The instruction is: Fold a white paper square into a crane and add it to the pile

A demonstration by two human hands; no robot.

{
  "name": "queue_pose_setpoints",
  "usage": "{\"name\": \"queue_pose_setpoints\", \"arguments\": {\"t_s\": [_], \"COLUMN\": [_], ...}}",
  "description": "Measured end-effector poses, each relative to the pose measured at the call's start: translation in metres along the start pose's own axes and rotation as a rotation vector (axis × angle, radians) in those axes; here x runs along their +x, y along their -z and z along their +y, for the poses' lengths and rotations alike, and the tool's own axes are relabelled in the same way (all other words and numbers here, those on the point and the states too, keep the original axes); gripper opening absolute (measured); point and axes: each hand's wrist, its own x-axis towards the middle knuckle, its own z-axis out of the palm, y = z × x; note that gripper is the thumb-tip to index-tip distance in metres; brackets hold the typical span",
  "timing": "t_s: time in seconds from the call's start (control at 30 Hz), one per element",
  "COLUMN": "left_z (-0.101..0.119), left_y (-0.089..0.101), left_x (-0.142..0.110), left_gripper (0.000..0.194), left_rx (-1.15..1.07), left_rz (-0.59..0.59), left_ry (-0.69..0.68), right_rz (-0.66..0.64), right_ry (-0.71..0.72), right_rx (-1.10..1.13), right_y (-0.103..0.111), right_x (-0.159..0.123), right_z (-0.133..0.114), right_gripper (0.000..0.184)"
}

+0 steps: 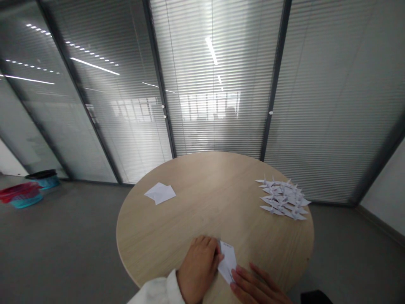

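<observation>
A partly folded piece of white paper lies near the front of the round wooden table, with a little print along its far edge. On its left side, my left hand is closed, fingers curled, with the thumb and fingertips gripping the paper's edge. From the right, my right hand reaches in with fingers stretched out, its fingertips resting on the paper's lower right edge. The right thumb is hard to make out.
White paper sheets lie at the table's left. Several folded paper cranes stand in rows at its right edge. The round table stands before a glass wall with blinds. Lined bins are on the floor at left.
</observation>
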Motion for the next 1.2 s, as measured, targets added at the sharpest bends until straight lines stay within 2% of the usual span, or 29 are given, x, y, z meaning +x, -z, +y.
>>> {"name": "queue_pose_setpoints", "arguments": {"t_s": [0.37,0.57,0.77,0.97,1.2], "left_z": [0.006,0.009,0.008,0.006,0.005], "left_y": [0.0,-0.002,-0.005,-0.005,-0.005], "left_x": [-0.001,-0.003,-0.003,-0.002,-0.002], "left_gripper": [0.014,0.016,0.015,0.014,0.014], "left_rx": [0.018,0.048,0.06,0.046,0.031], "left_rz": [-0.025,-0.001,0.015,0.014,0.012], "left_ry": [0.045,0.041,0.049,0.04,0.024], "right_rz": [0.011,0.034,-0.019,-0.053,-0.101], "right_ry": [0.014,0.01,0.04,0.036,0.04], "right_rx": [-0.019,0.007,0.083,0.187,0.215], "right_y": [-0.003,-0.005,-0.004,0.006,0.007], "right_x": [-0.001,-0.003,-0.005,0.002,0.001], "right_z": [-0.001,-0.001,0.004,0.015,0.017], "right_gripper": [0.032,0.034,0.032,0.032,0.028]}}
